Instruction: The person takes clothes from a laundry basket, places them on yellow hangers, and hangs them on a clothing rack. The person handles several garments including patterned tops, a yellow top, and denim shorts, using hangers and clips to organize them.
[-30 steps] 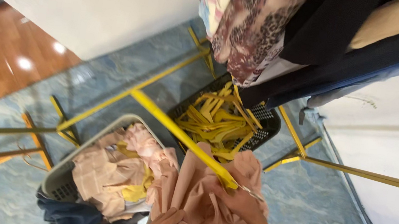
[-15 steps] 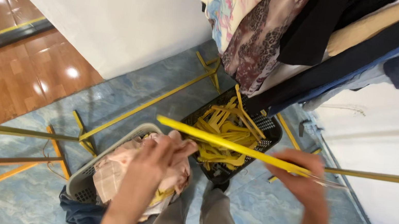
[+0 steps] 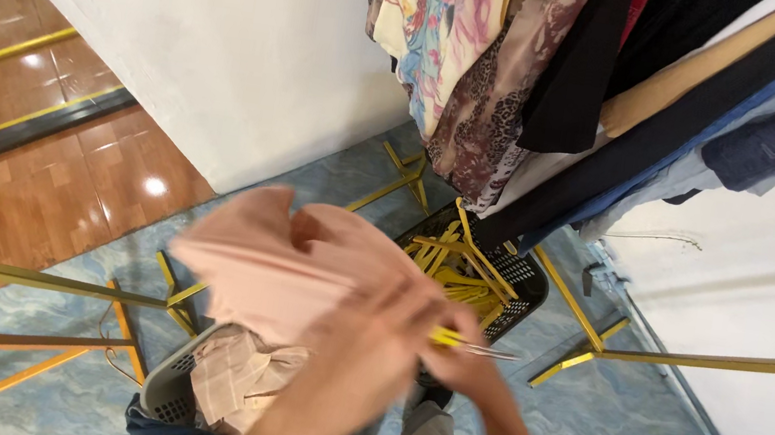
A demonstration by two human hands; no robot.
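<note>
Both hands work together here: your left hand (image 3: 370,341) grips the salmon-pink cloth garment (image 3: 286,259), your right hand's (image 3: 459,354) fingers pinch the yellow plastic hanger (image 3: 466,342), so feed one hanger arm into the neck opening without tugging.

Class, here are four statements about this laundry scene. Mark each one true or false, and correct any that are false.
1. The left hand holds a pink garment. True.
2. The black basket holds folded towels. False: it holds yellow hangers.
3. The right hand grips a yellow hanger. True.
4. The grey basket is empty. False: it holds pale cloth.
</note>
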